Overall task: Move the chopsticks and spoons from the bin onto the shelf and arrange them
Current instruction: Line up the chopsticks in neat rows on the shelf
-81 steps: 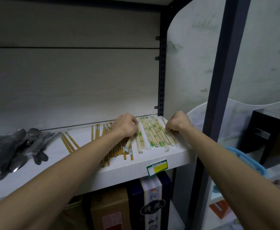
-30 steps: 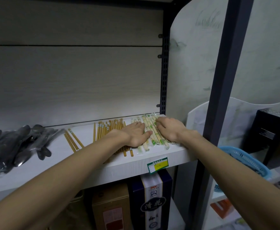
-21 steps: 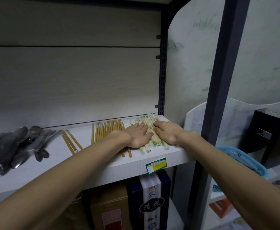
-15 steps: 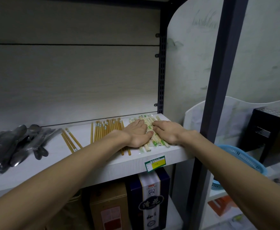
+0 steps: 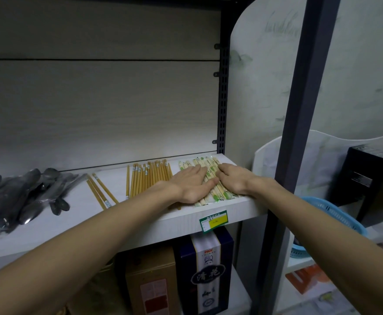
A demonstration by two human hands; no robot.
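Wrapped chopsticks (image 5: 211,178) lie on the shelf (image 5: 140,226), squeezed between the flat-fingered left hand (image 5: 191,186) and right hand (image 5: 234,180), both pressing down

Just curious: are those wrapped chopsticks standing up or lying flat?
Lying flat: the wrapped chopsticks lie side by side on the shelf.
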